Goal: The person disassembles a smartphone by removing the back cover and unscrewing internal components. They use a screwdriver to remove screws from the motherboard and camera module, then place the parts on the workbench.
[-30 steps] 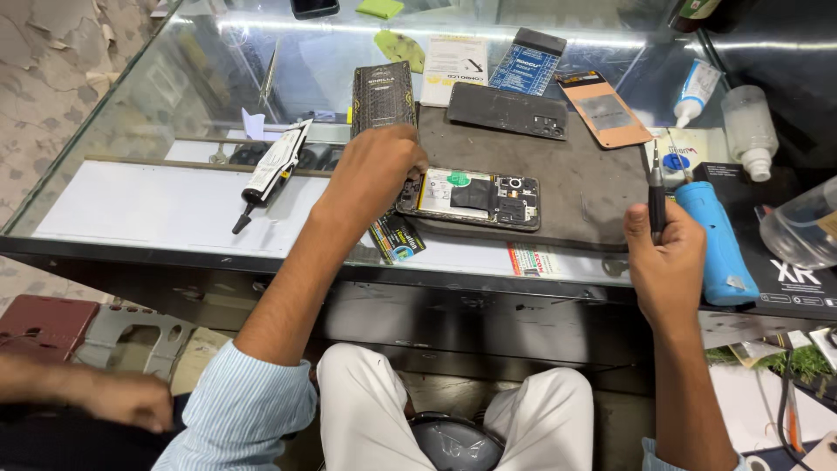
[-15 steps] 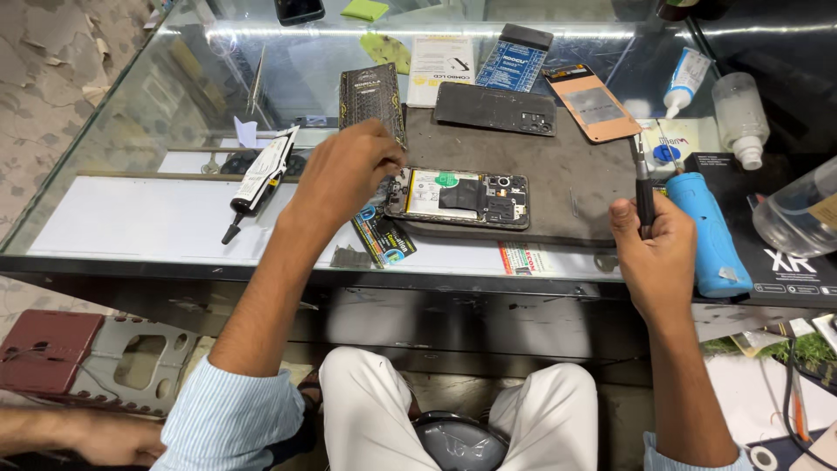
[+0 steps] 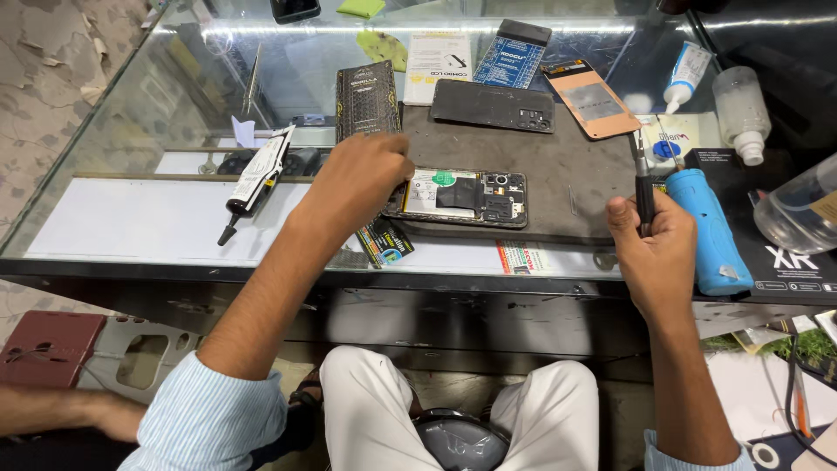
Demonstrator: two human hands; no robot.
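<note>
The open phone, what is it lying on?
The open phone lies on a dark grey mat on the glass counter. The left hand covers its left end, so what sits under that end is hidden.

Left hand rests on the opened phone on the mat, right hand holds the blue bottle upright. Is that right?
Not quite. The head view shows the right hand holding a thin dark tool; the blue bottle lies beside it. The left hand does rest on the opened phone.
</note>
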